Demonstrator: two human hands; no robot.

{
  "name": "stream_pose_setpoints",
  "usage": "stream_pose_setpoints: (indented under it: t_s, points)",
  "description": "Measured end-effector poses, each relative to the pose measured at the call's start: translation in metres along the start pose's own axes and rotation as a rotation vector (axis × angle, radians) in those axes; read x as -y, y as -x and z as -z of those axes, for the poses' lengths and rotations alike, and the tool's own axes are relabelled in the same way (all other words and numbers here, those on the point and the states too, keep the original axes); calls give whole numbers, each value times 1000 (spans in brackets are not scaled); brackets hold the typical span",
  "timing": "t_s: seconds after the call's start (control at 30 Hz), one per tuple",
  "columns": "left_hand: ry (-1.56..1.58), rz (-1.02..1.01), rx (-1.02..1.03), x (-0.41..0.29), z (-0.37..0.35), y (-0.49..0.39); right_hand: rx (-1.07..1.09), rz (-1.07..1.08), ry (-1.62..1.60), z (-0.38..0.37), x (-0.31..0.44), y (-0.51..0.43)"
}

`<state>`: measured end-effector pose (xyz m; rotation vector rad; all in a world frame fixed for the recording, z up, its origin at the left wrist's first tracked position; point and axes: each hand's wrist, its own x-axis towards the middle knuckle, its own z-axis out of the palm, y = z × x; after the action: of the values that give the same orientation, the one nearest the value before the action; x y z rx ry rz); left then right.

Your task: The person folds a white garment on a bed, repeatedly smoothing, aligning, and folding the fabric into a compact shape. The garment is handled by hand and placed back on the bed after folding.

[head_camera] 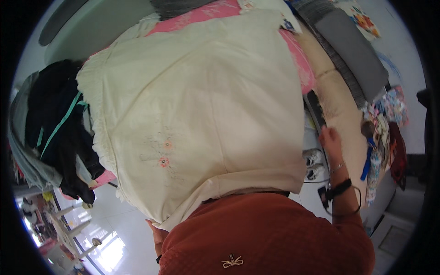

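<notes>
A large cream cloth [192, 86] with a ruffled left edge and embroidered orange flowers lies spread before me, its near edge folded over against my body. My left hand [158, 235] is at the cloth's near left corner, mostly hidden by the cloth and my red-brown top; its grip does not show. To the right, apart from the cloth, my right hand [330, 139] is over the edge of a beige padded seat [347, 134]. Its fingers look curled, but blur hides whether they hold anything. Pink patterned fabric [302, 65] shows from under the cloth.
Dark clothes [51, 110] are heaped on the left. Grey cushions [350, 51] lie at the upper right, with a patterned cylindrical bottle [374, 175] and small items nearer. Shoes [312, 165] stand on the floor beside the seat. A white stool [68, 230] is at the lower left.
</notes>
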<state>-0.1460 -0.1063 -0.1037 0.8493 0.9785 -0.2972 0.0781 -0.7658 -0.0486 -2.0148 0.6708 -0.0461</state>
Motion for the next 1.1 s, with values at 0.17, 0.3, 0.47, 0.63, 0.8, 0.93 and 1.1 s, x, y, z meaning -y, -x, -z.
stream_pose_setpoints:
  t_s: [0.17, 0.3, 0.47, 0.63, 0.8, 0.93, 1.1]
  points:
    - [101, -1, -109, -15, -19, -10, 453, -861, -62, 8, -51, 159]
    - [-90, -36, -109, -20, -7, -14, 642, -937, -386, -20, -55, 191]
    - [-154, -170, -155, -34, 31, -26, 434, -708, -984, -39, -55, 168]
    - [447, -415, -137, -98, 34, -14, 232, -770, -1218, -54, -33, 127]
    - [611, -734, 5, -202, -30, 60, 84, -81, -1304, -15, 66, 75]
    - [623, -1007, 61, -235, -59, 129, 13, 356, -1393, 47, 135, 83]
    - [351, -1347, -473, -200, -46, 155, -230, 632, -1194, 85, 128, 116]
